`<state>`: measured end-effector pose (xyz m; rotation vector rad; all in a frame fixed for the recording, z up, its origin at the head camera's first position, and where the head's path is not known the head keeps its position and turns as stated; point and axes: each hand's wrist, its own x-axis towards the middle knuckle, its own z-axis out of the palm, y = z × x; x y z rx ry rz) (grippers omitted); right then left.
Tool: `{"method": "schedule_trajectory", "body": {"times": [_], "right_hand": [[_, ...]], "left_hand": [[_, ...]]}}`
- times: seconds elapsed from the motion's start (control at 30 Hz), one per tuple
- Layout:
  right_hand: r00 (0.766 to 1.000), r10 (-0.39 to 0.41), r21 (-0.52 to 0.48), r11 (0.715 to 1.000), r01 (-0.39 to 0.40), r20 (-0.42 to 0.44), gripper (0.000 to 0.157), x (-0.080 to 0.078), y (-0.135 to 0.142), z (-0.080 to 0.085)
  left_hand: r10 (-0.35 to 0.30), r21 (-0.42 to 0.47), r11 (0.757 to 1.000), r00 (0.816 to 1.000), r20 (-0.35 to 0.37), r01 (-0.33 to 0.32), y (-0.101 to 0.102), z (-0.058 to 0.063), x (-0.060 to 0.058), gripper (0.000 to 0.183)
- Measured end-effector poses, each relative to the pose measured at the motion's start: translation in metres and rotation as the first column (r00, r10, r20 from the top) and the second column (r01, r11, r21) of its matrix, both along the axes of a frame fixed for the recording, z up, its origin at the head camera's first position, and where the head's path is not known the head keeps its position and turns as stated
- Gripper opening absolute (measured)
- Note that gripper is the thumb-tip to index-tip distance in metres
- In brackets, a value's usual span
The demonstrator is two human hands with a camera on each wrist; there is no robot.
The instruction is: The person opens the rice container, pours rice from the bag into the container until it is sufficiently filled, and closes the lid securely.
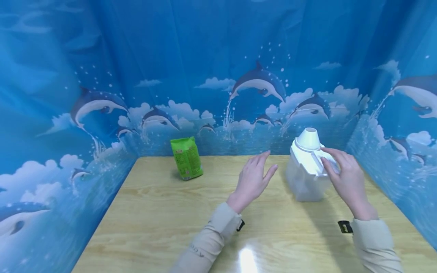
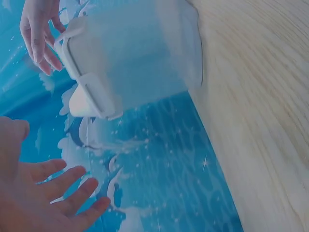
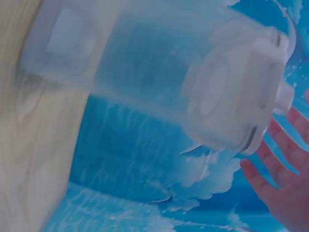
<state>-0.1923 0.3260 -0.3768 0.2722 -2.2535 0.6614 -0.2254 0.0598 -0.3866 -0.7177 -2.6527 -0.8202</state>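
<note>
A translucent plastic storage container (image 1: 302, 184) stands upright on the right part of the table. Its white lid (image 1: 304, 157) carries a cone-shaped white spout (image 1: 308, 139) and a handle at the right. My right hand (image 1: 348, 178) is at the lid's right side, fingertips right at its edge, and in the right wrist view its fingers (image 3: 285, 154) are spread and nearly straight. Left of the container, my left hand (image 1: 250, 180) hovers over the table with nothing in it, its fingers (image 2: 72, 193) loosely extended in the left wrist view.
A bright green packet (image 1: 187, 158) with printed text stands at the back left of the wooden table (image 1: 153, 220). Blue curtains (image 1: 205, 45) printed with dolphins close off the back and both sides of the table.
</note>
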Motion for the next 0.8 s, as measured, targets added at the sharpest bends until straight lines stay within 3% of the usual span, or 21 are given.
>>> {"method": "schedule_trajectory", "body": {"times": [0.23, 0.4, 0.8], "right_hand": [[0.992, 0.02, 0.011, 1.0, -0.021, 0.125, 0.037, -0.001, 0.019, -0.01], [0.99, 0.029, 0.021, 0.999, -0.032, 0.138, 0.037, -0.002, 0.027, -0.017], [0.977, 0.069, 0.04, 0.996, -0.078, 0.2, 0.04, -0.005, 0.038, -0.033]], "left_hand": [[-0.057, -0.016, 0.998, 0.998, 0.02, 0.057, 0.027, -0.003, -0.002, 0.068], [-0.092, -0.041, 0.995, 0.994, 0.058, 0.094, 0.043, -0.004, -0.001, 0.075], [-0.152, -0.124, 0.98, 0.987, 0.051, 0.157, 0.08, -0.011, -0.003, 0.075]]}}
